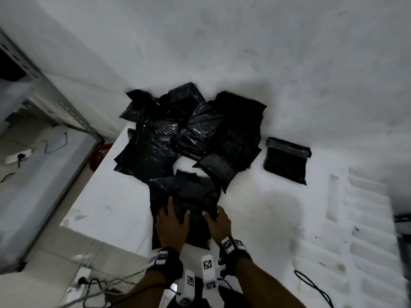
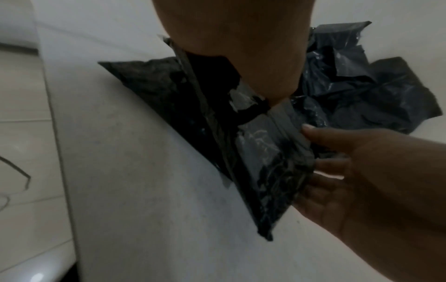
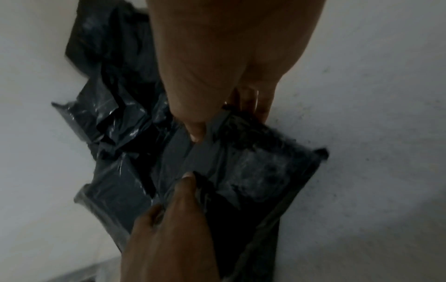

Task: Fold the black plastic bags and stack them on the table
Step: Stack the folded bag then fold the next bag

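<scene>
Black plastic bag (image 1: 189,196) under both hands

Flat plastic bag under my hands (image 1: 195,192): black, dull grey band along one edge, pale glare patches. Loose pile of crumpled plastic bags (image 1: 189,127): glossy black, white highlights. Folded bag apart on right (image 1: 287,161): black, grey strip on top. Table surface (image 1: 266,207): white, dark smudges. My wrist straps (image 1: 165,263): black, with white tags in black square pattern.

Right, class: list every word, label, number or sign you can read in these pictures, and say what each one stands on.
No readable words or numbers anywhere.
White wrist-camera tags: black-and-white square code patterns only, no letters.
Crumpled black plastic bags in the pile: no print visible.
Folded black plastic bag set apart on the right: no print visible.
Black plastic bag under both hands: grey strip, no legible text.
</scene>
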